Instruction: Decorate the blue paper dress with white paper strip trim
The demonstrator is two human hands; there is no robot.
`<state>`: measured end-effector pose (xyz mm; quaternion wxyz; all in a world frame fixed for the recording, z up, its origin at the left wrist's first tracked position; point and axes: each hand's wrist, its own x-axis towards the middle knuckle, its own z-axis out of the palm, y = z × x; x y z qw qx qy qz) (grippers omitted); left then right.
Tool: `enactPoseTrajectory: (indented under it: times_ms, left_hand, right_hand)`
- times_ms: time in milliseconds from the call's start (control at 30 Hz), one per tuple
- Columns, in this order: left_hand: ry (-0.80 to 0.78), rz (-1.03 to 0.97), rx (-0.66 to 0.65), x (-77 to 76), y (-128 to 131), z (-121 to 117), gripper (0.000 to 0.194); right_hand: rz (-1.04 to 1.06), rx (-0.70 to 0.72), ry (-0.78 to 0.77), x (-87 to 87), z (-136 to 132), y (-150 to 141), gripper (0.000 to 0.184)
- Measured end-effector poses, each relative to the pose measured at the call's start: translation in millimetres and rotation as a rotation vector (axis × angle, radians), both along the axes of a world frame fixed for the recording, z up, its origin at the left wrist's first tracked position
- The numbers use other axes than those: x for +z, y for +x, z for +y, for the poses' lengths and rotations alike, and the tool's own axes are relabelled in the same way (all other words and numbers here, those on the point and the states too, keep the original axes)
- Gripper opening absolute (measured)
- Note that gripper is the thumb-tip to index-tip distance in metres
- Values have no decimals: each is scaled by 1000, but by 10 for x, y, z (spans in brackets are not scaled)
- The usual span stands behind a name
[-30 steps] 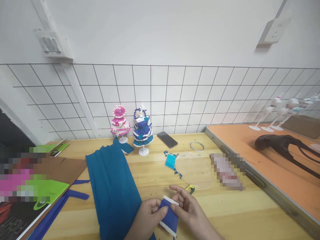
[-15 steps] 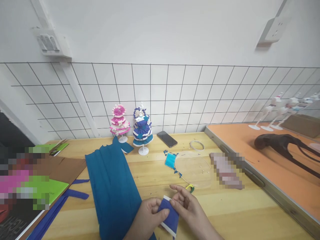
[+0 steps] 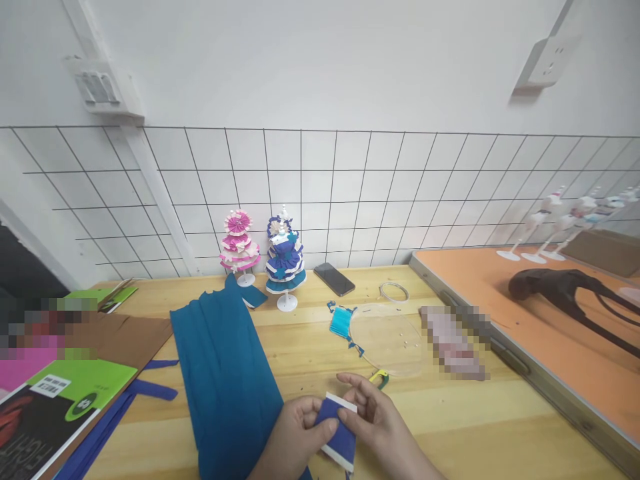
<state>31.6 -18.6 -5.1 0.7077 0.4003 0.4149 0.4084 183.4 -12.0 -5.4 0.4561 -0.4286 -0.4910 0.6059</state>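
A small folded piece of dark blue crepe paper [image 3: 342, 440] with white edges is held over the table's front. My left hand [image 3: 303, 430] is closed on its left side, thumb lying across the face. At its upper right my right hand [image 3: 373, 415] pinches it with the thumb on top, the index finger lifted and bent. The fingers behind the piece are hidden. Just left of my left hand lies a long sheet of teal crepe paper [image 3: 227, 373]. Beyond my right hand is a yellow and green cutter-like tool [image 3: 381, 379], partly covered by that hand.
Two small dress stands, one pink [image 3: 240, 247] and one blue [image 3: 285, 263], stand at the back beside a phone [image 3: 334, 279]. A clear round disc [image 3: 387, 340] with a turquoise pleated piece [image 3: 341, 322] lies mid-table. Packages [image 3: 107, 377] fill the left; a raised orange board [image 3: 540, 320] borders the right.
My right thumb has shifted onto the blue piece's face, and the right fingers have drawn closer to it. More of its white top edge shows. My left hand stays in place.
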Motion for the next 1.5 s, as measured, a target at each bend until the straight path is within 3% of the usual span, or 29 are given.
enactPoseTrajectory:
  times_ms: [300, 667, 1067, 1367, 1500]
  left_hand:
    - [44, -28, -20, 60, 15, -9, 37]
    - [42, -59, 46, -9, -27, 41, 34]
    - [95, -128, -84, -74, -32, 21, 34]
    - [90, -163, -105, 35, -25, 19, 33]
    - [106, -146, -79, 3, -29, 16, 40]
  right_hand:
    - [19, 3, 19, -12, -12, 6, 50]
    - [64, 51, -45, 35, 21, 37, 50]
    - [-35, 72, 8, -27, -1, 31, 50]
    - [-52, 32, 8, 39, 2, 37, 50]
    - [-41, 75, 19, -6, 2, 37, 49]
